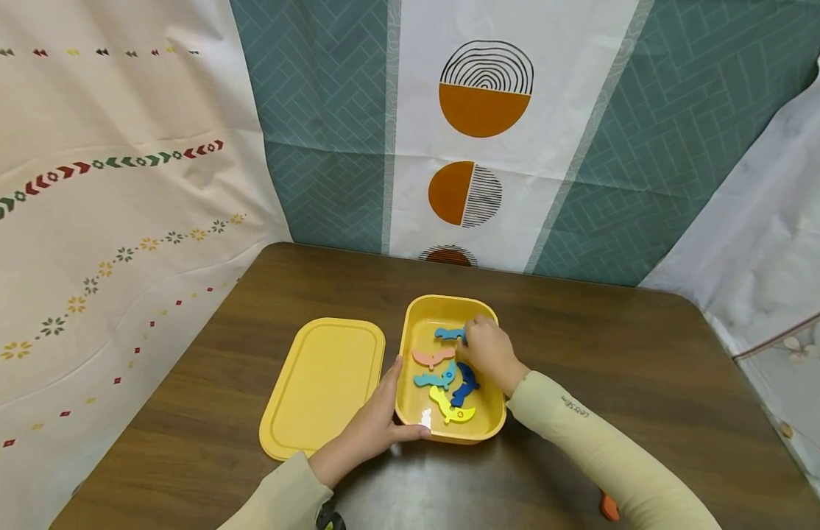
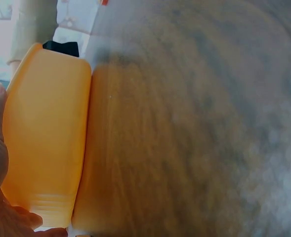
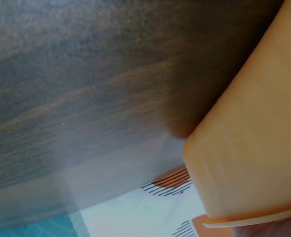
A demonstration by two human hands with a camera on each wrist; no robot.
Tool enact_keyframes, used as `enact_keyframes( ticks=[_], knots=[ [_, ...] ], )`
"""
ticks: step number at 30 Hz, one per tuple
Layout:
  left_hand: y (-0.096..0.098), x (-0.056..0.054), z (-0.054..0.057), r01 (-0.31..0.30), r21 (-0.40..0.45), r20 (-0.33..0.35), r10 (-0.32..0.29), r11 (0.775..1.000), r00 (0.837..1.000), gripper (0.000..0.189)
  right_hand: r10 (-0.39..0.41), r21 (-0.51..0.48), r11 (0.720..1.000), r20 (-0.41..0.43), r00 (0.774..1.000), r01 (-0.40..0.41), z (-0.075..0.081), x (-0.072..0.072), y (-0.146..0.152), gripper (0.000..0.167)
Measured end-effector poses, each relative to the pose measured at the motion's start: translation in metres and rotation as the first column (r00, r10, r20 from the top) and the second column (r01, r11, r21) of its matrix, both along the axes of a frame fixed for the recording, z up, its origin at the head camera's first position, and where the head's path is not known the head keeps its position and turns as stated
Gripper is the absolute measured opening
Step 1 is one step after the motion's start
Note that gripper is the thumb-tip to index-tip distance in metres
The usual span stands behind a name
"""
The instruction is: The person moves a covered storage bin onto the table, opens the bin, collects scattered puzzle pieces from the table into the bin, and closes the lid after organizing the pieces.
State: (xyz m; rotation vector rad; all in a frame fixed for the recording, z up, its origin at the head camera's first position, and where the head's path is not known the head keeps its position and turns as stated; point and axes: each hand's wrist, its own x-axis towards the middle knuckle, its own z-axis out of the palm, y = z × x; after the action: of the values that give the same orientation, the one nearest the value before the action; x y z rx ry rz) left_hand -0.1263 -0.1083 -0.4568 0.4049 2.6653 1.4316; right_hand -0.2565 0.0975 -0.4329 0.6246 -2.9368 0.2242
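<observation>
A yellow plastic container [image 1: 410, 324] stands on the table with several small flat bird-like plastic pieces in it. Its near left corner is in my left hand [image 1: 373, 423], fingers along the left side and thumb at the front rim; the left wrist view shows the container's outer wall [image 2: 46, 128]. Inside the far right part, my right hand [image 1: 489, 350] pinches a blue piece [image 1: 448, 333], partly covered by the fingers. Below it lie a pink piece [image 1: 433, 358], a teal piece [image 1: 435, 380], a dark blue piece [image 1: 464, 384] and a yellow piece [image 1: 453, 411].
A flat yellow lid [image 1: 324, 383] lies left of the container. An orange object [image 1: 609, 506] shows near the table's front, partly hidden by the right sleeve [image 1: 602, 442]. Patterned cloth [image 1: 337, 125] hangs behind the brown wooden table [image 1: 582, 331].
</observation>
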Motion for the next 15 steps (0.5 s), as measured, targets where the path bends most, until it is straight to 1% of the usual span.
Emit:
enact_keyframes(
  ticks=[4,11,15],
  knots=[
    [-0.0004,0.0002,-0.0002,0.001,-0.001,-0.002,-0.001,1.000,1.000,0.117,0.000,0.020,1.000,0.020,1.000,0.000,-0.0002,-0.0011,-0.0008,0.021],
    [-0.0004,-0.0005,-0.0005,0.004,0.010,-0.009,-0.004,1.000,1.000,0.118,0.023,0.057,0.998,0.015,1.000,-0.024,0.0009,-0.0011,-0.0020,0.021],
    [-0.0002,-0.0008,-0.0010,0.004,0.009,-0.009,-0.004,1.000,1.000,0.117,0.032,0.077,0.996,0.041,0.999,-0.035,0.0005,-0.0018,-0.0022,0.018]
  ],
)
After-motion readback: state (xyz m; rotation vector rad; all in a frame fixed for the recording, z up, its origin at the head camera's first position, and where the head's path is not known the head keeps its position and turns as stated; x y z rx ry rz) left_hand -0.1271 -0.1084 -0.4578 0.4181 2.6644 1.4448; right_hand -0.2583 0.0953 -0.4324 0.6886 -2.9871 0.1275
